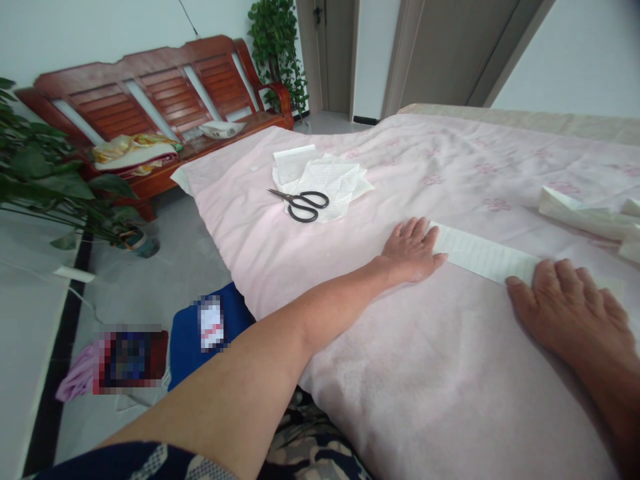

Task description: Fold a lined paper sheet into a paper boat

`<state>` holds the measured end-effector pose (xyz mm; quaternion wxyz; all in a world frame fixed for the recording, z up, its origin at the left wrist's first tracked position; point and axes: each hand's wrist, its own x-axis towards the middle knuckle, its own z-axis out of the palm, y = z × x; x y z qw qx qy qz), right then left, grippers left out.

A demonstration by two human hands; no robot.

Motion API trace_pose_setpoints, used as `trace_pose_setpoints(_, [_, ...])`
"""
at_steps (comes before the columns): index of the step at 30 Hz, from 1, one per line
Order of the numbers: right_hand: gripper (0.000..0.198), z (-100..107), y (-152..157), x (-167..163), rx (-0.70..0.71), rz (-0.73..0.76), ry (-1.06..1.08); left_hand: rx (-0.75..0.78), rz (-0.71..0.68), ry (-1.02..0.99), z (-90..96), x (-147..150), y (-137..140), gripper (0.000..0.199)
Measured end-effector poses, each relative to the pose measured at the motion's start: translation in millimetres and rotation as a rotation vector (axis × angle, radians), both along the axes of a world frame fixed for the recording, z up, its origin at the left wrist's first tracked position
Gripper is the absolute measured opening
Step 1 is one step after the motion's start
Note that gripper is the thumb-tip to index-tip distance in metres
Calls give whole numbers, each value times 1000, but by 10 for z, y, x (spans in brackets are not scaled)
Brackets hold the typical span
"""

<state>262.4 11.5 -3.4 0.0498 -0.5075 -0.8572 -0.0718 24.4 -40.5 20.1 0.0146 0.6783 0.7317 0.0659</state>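
Observation:
A long white strip of cloth or paper [485, 252] with faint cross lines lies flat on the pink sheet [400, 373]. Over its left end my left hand [413, 250] rests palm down, fingers stretched out. My right hand [575, 307] lies flat across the strip farther right, thumb and fingers spread, so the part under it is hidden. Black-handled scissors [303, 203] lie left of my left hand, partly on a small pile of white pieces [330, 180]. Near the right edge, beyond my right hand, is a crumpled length of off-white material [580, 213].
A red-brown wooden bench [165, 100] with folded cloths [137, 153] stands against the far wall. Leafy plants [275, 47] flank it. On the floor at lower left are a blue bag [187, 353] and a red item [157, 357] with a blurred front.

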Motion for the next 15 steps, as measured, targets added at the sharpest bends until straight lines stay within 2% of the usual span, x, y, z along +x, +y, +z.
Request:
trace_pose_setpoints(4, [78,-57,36,11,71,-28,61,-13,-50,23,11,-58,-181,63])
trace_pose_setpoints(9, [80,-8,16,-20,34,-56,55,6,-156,11,78,-229,-481,58])
trace_pose_setpoints(14, [79,85,-27,-68,-11,-111,66,45,-292,-134,289,-530,-834,39])
trace_pose_setpoints(15, [79,94,-30,-72,-14,-115,65,98,-294,-198,355,-598,-934,38])
